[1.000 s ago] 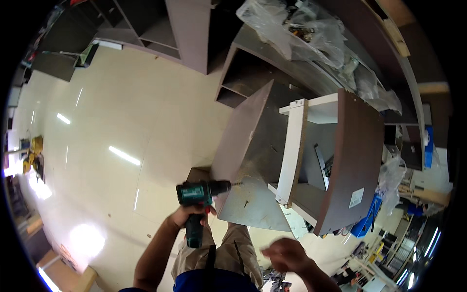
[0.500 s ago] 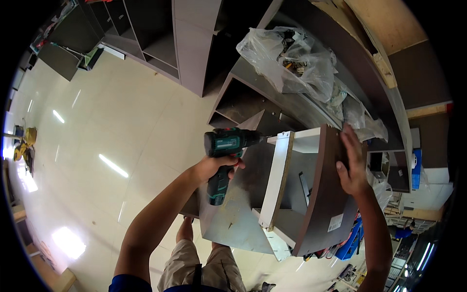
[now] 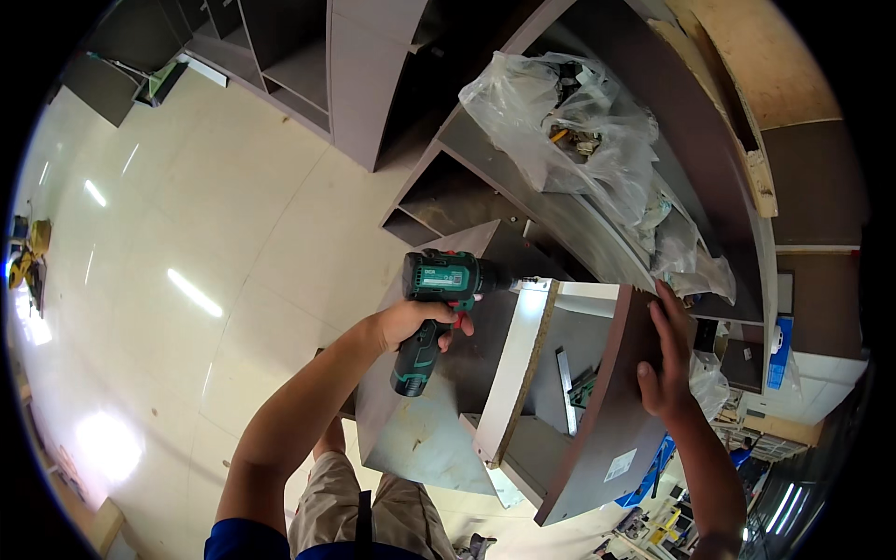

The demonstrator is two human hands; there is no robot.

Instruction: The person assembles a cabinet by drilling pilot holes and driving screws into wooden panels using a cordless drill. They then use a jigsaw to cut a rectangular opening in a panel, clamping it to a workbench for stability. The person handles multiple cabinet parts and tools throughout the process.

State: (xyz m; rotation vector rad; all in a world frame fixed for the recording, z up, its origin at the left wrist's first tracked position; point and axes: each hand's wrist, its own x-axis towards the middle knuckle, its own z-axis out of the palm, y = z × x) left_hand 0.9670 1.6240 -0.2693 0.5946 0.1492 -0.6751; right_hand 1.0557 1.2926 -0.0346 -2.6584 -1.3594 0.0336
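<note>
My left hand (image 3: 417, 322) is wrapped round the grip of a green and black cordless drill (image 3: 444, 274), its fingers by the red trigger. The drill points right; its bit meets the upper end of a white board (image 3: 511, 378), where a bright light patch falls. That board is one side of a small drawer-like box, with a dark brown front panel (image 3: 597, 406) opposite. Against the panel's outer face lies my right hand (image 3: 667, 359), fingers stretched out and spread. Inside the frame sit a thin metal strip (image 3: 567, 390) and a small dark green item.
The box rests on a grey board (image 3: 411, 448) in front of my legs. Beyond it, a clear plastic bag (image 3: 569, 121) of hardware lies on a dark cabinet (image 3: 467, 140). Wooden boards (image 3: 761, 177) lean at the far right. A broom and dustpan (image 3: 159, 82) stand far left.
The drill's light now shines on the white board's end. The box appears slightly lower and turned in view as the head view shifted. Both hands keep their holds.
</note>
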